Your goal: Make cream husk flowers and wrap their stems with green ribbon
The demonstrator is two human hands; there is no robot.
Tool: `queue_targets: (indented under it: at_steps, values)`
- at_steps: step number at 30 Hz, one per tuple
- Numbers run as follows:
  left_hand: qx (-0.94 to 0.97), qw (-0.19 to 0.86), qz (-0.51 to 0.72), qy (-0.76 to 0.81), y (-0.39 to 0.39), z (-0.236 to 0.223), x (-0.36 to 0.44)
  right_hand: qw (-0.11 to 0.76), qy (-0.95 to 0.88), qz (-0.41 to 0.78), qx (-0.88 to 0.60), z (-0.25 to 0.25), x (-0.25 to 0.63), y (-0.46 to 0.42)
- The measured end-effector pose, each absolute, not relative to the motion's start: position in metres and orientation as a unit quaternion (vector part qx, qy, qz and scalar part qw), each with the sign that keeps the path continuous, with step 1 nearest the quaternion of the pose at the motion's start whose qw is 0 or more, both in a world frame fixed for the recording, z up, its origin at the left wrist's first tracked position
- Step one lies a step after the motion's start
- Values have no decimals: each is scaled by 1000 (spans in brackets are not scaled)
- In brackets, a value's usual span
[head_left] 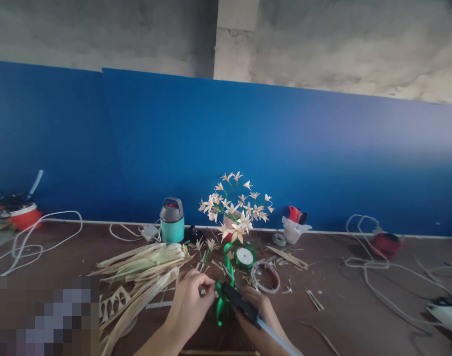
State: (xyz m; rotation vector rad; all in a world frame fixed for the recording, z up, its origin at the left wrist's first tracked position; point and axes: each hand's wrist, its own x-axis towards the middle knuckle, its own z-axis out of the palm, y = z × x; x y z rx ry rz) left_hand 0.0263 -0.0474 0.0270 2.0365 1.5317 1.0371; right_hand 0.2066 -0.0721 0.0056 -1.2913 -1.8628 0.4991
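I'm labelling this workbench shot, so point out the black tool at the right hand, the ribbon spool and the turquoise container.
Black tool (242,303): head view, middle of its body.
Ribbon spool (245,259): head view, its white centre disc.
Turquoise container (172,231): head view, its turquoise side.

Teal canister, blue partition

The scene is dimly and softly lit. A pale, violet-tinged sheen washes the right side of the blue partition, suggesting light from that side, while the grey wall above fades into murky patches. The worktop stays dark with faint, diffuse shadows; the green ribbon shows small glints. Wide-angle stretching and softness mark the side edges, smearing the red object. Coarse pixel blocks obscure the lower left corner.
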Motion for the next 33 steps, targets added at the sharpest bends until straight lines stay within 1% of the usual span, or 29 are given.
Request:
queue_targets:
  at_steps: [6, 11, 15, 19, 25, 30, 33]
  values:
    - [726, 188, 377, 544, -47, 25, 27, 378, -749, 197, -508, 3, 209, -71]
    - [729, 181, 382, 539, -46, 24, 27, 395, -739, 194, -510, 2, 210, -71]
    - [727, 189, 372, 545, -46, 25, 27, 384, -749, 198, -502, 5, 209, -72]
    - [728, 189, 364, 549, -46, 27, 28, 390, -760, 192, -483, 6, 208, -72]
    - [720, 218, 358, 553, -49, 27, 28, 389, -776, 196, -456, -1, 211, -69]
    - [708, 229, 369, 556, -50, 28, 29, 363, -783, 180, -473, -2, 216, -69]
    - [698, 258, 383, 548, -48, 27, 29, 348, -792, 168, -474, -1, 219, -69]
